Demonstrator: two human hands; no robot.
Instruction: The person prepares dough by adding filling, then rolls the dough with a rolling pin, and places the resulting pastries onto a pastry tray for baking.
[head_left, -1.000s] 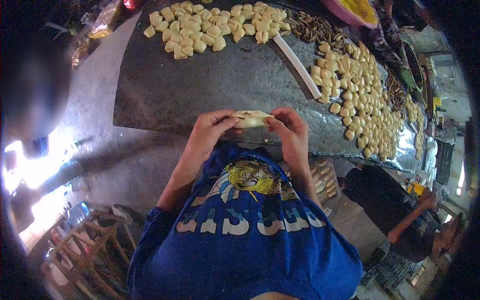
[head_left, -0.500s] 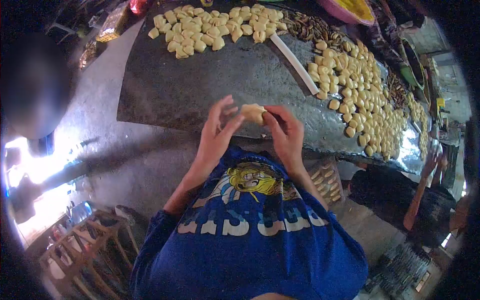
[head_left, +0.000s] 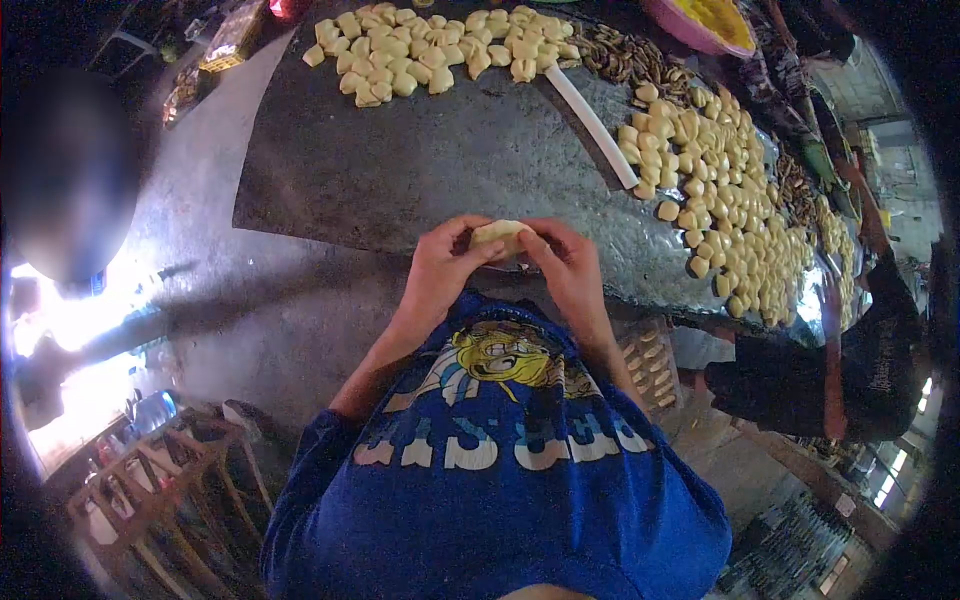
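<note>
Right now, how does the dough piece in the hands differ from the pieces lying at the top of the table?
The dough piece is single, pinched between the left hand and right hand above the table edge. The top pieces lie heaped together, untouched, and each looks smaller. Both are pale yellow dough.

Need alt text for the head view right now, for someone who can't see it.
Both hands, left hand and right hand, pinch one pale dough piece above the edge of a dark metal table. Shaped dough pieces cover its far end and right side, beside a white stick.
</note>
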